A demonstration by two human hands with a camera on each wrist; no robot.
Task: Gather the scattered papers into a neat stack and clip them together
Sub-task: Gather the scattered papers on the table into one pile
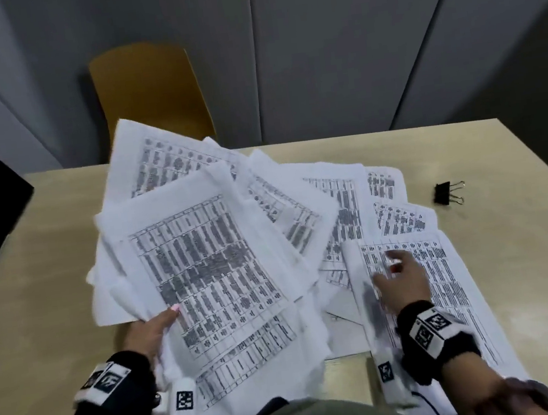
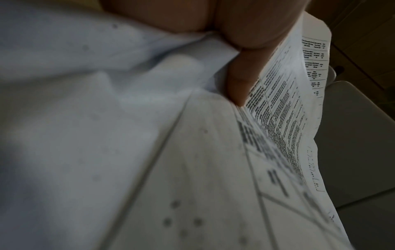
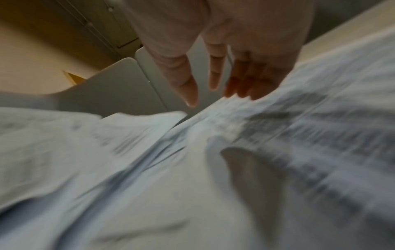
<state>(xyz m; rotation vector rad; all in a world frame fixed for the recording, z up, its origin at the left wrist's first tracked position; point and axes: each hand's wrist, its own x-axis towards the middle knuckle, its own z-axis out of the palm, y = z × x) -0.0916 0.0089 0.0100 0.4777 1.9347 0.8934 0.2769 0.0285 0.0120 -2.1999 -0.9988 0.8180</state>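
My left hand (image 1: 158,328) grips a fanned bundle of printed sheets (image 1: 200,261), lifted off the table with the thumb on top; in the left wrist view the thumb (image 2: 237,79) presses the bundle of sheets (image 2: 275,108) from above. More printed sheets (image 1: 345,205) lie spread on the table to the right. My right hand (image 1: 400,276) hovers with straight, spread fingers over the nearest sheet (image 1: 448,289); the right wrist view shows the fingers (image 3: 241,84) touching that sheet (image 3: 299,135), blurred. A black binder clip (image 1: 447,193) lies on the table at the right.
The beige table (image 1: 49,269) extends left and right of the papers. A yellow chair (image 1: 148,91) stands behind its far edge, in front of grey wall panels. A dark object fills the left edge of the head view.
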